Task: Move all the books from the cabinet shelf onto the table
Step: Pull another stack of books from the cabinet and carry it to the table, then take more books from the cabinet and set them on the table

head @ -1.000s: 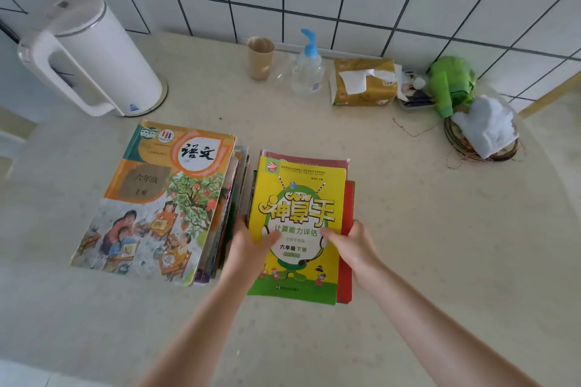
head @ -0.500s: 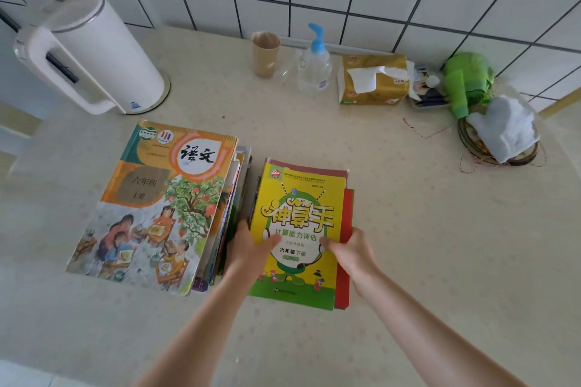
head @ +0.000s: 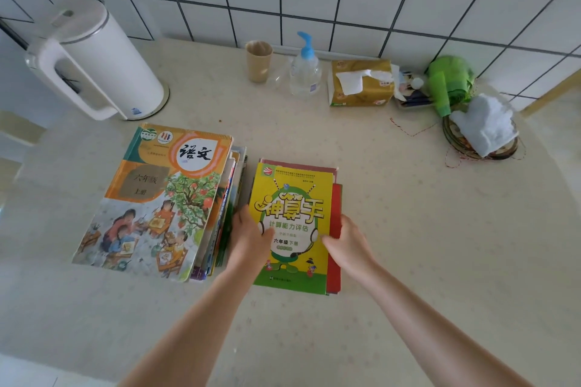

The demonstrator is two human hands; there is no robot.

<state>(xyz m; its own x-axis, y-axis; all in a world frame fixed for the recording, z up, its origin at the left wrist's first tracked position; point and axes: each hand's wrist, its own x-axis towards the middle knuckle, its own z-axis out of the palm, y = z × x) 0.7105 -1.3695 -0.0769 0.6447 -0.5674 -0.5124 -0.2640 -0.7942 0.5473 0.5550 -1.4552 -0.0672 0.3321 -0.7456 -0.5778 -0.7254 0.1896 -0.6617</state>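
1. Two bare hands reach forward onto a pale speckled worktop [head: 408,229], one on each side of a small stack of books.
2. The left hand [head: 251,237] holds the stack's left edge; its thumb lies on top of the yellow workbook [head: 294,201], and its other fingers are hidden beneath the edge.
3. The right hand [head: 347,242] holds the right edge in the same way, thumb on the yellow cover, fingers curled against the red book [head: 335,229] that shows underneath.
4. The yellow workbook lies flat on the worktop between the two hands, on top of its stack.
5. Just to the left of the left hand lies a taller stack of books, topped by a textbook [head: 157,201] showing children under a fruit tree.
6. Beyond the hands, along the tiled wall, stand a white kettle [head: 97,60], a beige cup [head: 258,61], a pump bottle [head: 305,71] and a tissue pack [head: 361,83].
7. Farther right of the right hand are a green item [head: 449,82] and a white cloth [head: 484,124] in a basket.
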